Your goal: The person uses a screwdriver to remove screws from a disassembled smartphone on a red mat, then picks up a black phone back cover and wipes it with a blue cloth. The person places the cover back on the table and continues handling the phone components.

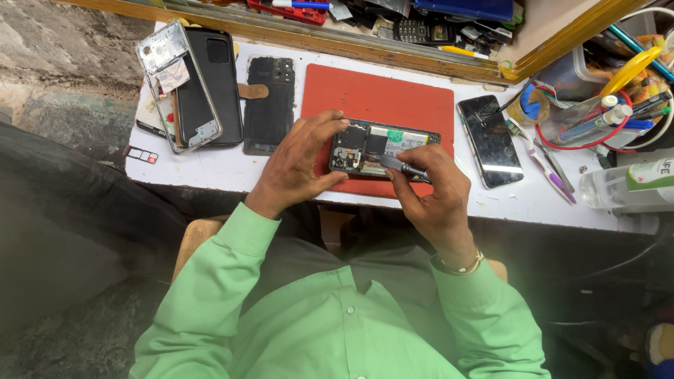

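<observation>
The opened phone (pixel 382 149) lies face down on the red mat (pixel 379 98) at the middle of the white worktop (pixel 210 168), its back cover already off and its innards bare: a dark board and camera block at its 9 o'clock end, a pale battery with a green patch toward 3 o'clock. Judging by this, the opening is done and the work inside is under way, with nothing yet lifted out.

The left hand (pixel 298 165) clamps the phone's 9 o'clock end, thumb and fingers closed around its edges. The right hand (pixel 432 189) is closed on a slim metal tool (pixel 397 165), its tip resting on the board.

At 9 o'clock of the mat lie a dark back cover (pixel 270 105) and a silver frame (pixel 179 84) on another phone. At 3 o'clock rests a black phone (pixel 490 140), screen up.
</observation>
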Tool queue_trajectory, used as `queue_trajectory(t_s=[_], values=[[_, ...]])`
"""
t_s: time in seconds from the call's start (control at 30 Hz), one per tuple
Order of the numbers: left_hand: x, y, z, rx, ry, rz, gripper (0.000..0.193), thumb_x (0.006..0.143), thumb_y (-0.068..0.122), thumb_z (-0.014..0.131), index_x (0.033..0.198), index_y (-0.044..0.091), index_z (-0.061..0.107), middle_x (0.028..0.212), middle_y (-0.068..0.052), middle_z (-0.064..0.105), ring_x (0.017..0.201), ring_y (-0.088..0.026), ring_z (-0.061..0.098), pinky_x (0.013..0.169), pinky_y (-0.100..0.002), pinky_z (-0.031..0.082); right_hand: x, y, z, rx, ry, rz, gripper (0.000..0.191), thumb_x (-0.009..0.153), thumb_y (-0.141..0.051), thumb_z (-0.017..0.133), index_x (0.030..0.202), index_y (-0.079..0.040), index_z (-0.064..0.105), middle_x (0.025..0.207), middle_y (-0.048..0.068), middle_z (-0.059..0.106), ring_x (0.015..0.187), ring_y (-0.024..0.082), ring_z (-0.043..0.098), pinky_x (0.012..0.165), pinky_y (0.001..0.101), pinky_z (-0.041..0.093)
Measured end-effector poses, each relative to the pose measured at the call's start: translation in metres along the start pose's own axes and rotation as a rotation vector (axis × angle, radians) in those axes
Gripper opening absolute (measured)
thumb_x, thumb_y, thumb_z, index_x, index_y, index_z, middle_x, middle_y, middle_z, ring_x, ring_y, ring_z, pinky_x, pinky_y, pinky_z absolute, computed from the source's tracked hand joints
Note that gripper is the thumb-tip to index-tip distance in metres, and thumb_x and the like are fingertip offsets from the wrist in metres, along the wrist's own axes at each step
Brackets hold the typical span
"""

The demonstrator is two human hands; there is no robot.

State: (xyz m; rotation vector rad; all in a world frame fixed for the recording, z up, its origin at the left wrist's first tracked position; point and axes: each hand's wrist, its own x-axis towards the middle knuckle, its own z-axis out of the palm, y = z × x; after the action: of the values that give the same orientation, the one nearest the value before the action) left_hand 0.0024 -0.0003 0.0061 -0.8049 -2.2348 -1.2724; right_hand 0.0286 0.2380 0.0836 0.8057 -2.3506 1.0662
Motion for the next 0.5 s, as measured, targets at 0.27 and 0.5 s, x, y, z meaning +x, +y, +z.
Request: queue_trajectory(t_s=[0.27,0.5], values=[[-0.001,-0.001,0.001,0.008,-0.002,0.002,0.101,0.064,0.018,0.097,0.148,0.016,0.042,0.147,-0.014,0.054,0.130,-0.035,0.057,0.112,-0.044,0.050,0.005,-0.002,0.001,-0.009,-0.025,0.008,0.028,0.089,0.005,0.082,0.110,-0.001,0.064,0.101,0.012,0.069,0.090,0.020,0.073,0.076,0.0291,0.060],[0.001,-0.007,0.001,0.047,-0.035,-0.049,0.098,0.066,0.021,0.095,0.148,0.013,0.042,0.144,-0.016,0.055,0.123,-0.037,0.056,0.106,-0.046,0.046,0.039,-0.004,-0.002,-0.165,-0.303,0.058,0.020,0.091,-0.007,0.080,0.107,-0.003,0.068,0.092,0.012,0.067,0.072,0.025,0.070,0.062,0.0368,0.055]])
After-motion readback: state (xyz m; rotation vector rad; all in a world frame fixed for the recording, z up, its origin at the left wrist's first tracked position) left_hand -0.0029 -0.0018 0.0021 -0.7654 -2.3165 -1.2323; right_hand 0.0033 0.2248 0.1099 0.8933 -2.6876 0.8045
